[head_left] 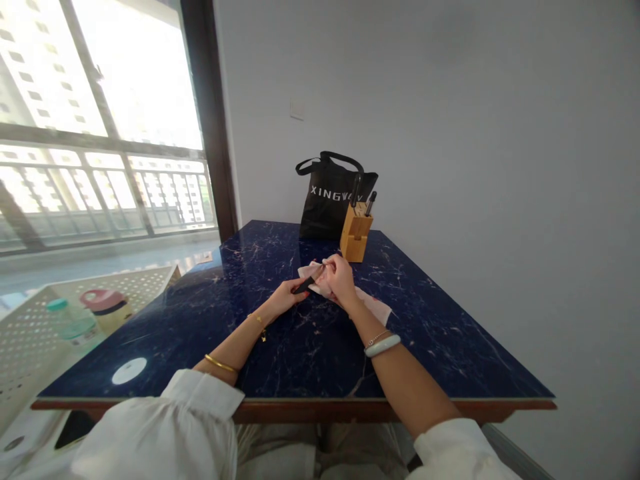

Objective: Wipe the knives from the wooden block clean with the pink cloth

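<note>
A knife with a black handle (305, 286) lies in the grip of my left hand (284, 297), its blade pointing up and to the right into a pale pink cloth (376, 308). My right hand (341, 279) is closed on the cloth at the blade, fingers pinched together. Part of the cloth trails on the dark blue marbled table (320, 360) to the right. Just behind my right hand stands a wooden knife block (356, 237) with dark-handled tools in it.
Behind the knife block a black bag (323, 203) stands near the wall. At the left are a white perforated surface (25, 333), a bottle with a teal cap (75, 327) and a pink-lidded container (107, 308). A white disc (129, 371) lies at the table's front left.
</note>
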Demonstrator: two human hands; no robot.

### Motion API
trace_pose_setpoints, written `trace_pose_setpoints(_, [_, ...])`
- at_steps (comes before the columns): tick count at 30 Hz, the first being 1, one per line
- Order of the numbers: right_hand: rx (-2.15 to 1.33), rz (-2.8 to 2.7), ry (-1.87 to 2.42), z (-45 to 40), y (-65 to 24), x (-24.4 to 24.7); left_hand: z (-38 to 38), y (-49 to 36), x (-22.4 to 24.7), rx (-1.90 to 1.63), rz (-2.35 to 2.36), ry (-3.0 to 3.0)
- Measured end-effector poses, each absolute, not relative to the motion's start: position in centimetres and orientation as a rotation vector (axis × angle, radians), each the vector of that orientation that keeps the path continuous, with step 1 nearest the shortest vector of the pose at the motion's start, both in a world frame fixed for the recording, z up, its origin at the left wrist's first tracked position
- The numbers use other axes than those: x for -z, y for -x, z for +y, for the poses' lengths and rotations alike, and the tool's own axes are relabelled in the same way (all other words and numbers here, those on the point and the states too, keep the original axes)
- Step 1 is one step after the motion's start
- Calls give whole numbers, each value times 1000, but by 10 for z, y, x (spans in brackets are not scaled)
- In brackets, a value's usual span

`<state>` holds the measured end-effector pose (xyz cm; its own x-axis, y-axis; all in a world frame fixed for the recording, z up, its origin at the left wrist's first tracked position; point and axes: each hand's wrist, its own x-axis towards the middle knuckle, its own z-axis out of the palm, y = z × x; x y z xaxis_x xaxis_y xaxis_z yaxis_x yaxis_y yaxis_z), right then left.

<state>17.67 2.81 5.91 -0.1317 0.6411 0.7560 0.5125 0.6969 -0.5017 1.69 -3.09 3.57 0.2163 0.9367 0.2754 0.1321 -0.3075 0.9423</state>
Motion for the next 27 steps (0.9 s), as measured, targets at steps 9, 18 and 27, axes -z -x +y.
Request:
trace_pose_setpoints(9, [-185, -1640, 910, 19, -179, -66, -33, -20, -42, -1334, 933, -1281])
trace_pose_setpoints(18, [-239, -2006, 729, -6, -143, -61, -40, -23, -57, -1358, 588, -1099])
trace_pose_setpoints(27, [-223, -2256, 601, -19, -142, -59, -32, -12, -52, -1480, 684, -792])
